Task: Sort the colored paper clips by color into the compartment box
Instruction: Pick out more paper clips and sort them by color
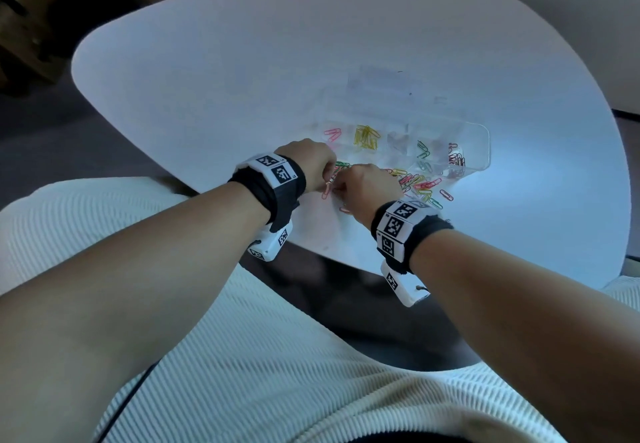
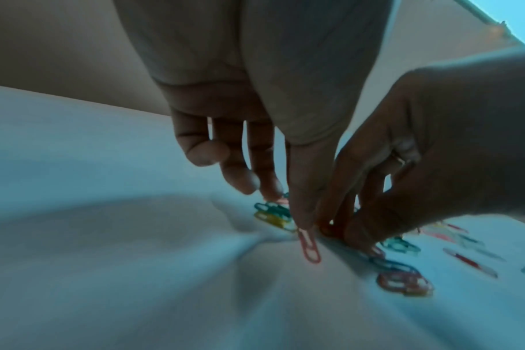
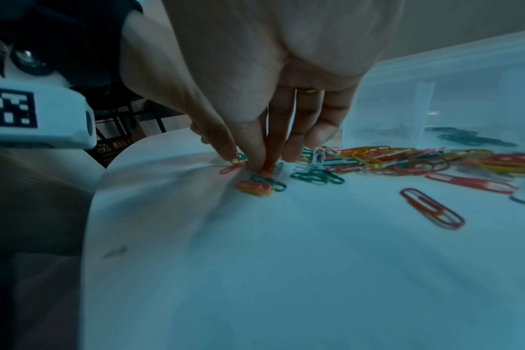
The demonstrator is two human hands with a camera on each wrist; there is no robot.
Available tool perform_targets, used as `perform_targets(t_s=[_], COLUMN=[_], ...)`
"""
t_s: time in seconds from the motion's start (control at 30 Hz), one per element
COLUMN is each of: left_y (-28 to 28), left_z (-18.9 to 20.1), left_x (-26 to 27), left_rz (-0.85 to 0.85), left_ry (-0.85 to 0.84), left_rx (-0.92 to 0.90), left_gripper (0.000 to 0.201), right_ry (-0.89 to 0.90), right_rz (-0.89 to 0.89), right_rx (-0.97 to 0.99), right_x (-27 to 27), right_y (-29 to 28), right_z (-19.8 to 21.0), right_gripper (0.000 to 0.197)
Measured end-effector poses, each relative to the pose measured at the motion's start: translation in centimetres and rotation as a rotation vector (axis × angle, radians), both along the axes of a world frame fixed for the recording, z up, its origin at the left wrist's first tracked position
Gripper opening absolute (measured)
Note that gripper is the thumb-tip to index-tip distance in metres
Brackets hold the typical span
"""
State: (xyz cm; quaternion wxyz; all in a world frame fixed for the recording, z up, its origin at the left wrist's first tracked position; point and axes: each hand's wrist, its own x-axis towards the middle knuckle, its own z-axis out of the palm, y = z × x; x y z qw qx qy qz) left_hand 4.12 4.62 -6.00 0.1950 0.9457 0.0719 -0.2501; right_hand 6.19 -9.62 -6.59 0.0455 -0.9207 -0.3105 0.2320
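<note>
two hands are meeting over the white bench point(image 1: 207, 71). the left hand point(image 1: 308, 165) is pinching one pink clip point(image 2: 308, 246) between thumb and forefinger, while the right hand point(image 1: 367, 184) fingers point(image 3: 256, 151) are pinching one red clip point(image 3: 267, 169). one loose pile of mixed clips point(image 1: 417, 182) is lying just before the clear compartment box point(image 1: 478, 137), five compartments holding sorted clips.

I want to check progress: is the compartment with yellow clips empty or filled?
Filled: a bunch of yellow clips lies inside the compartment box.
</note>
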Motion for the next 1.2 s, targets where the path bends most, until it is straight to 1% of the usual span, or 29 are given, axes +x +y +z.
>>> perform_targets(t_s=[0.13,0.27,0.33,0.43,0.47,0.57,0.67,0.73,0.83,0.93,1.0,1.03,1.13,1.2], left_y=[-0.3,-0.5,-0.8,-1.2,-1.1,-0.8,-0.6,-0.6,-0.5,-0.6,-0.8,-0.8,-0.9,-1.0], left_z=[0.7,0.7,0.5,0.2,0.2,0.5,1.0,1.3,1.3,1.3,1.3,1.3,1.5,1.7], left_x=[0.6,0.7,0.5,0.5,0.5,0.6,0.7,0.7,0.6,0.4,0.4,0.5,0.6,0.9], left_rz=[0.039,0.078,0.089,0.085,0.084,0.096,0.135,0.145,0.145,0.154,0.137,0.126,0.119,0.097], left_ry=[-0.049,-0.02,0.0,0.003,-0.004,-0.004,0.003,0.002,0.023,0.054,0.053,0.054,0.086,0.101], left_rx=[-0.039,-0.088,-0.11,-0.126,-0.129,-0.143,-0.167,-0.151,-0.159,-0.196,-0.188,-0.175,-0.154,-0.123], left_gripper=[0.013,0.027,0.028,0.027,0.027,0.032,0.037,0.038,0.033,0.022,0.014,0.014,0.031,0.039], right_ry=[0.009,0.086,0.049,-0.022,-0.036,-0.033,0.014,0.017,0.009,-0.013,-0.016,-0.005,0.056,0.108], right_rz=[-0.03,-0.19,-0.221,-0.195,-0.187,-0.164,-0.165,-0.167,-0.159,-0.132,-0.144,-0.163,-0.221,-0.248], right_rx=[0.042,0.164,0.171,0.146,0.158,0.176,0.125,0.091,0.063,0.026,0.013,0.01,0.019,0.043], right_x=[0.1,0.6,0.8,1.0,0.9,0.6,0.5,0.6,0.7,0.8,0.9,1.0,1.3,1.3], right_y=[-0.6,-1.7,-2.5,-3.7,-3.9,-3.6,-2.8,-2.2,-1.4,-1.1,-0.9,-0.8,-0.8,-1.1], right_z=[-0.5,-0.3,-0.3,-0.6,-0.7,-0.8,-0.8,-0.7,-0.7,-0.9,-1.0,-1.1,-1.1,-1.0], right_gripper=[0.018,0.014,0.023,0.036,0.035,0.021,0.019,0.019,0.018,0.015,0.015,0.015,0.017,0.017])
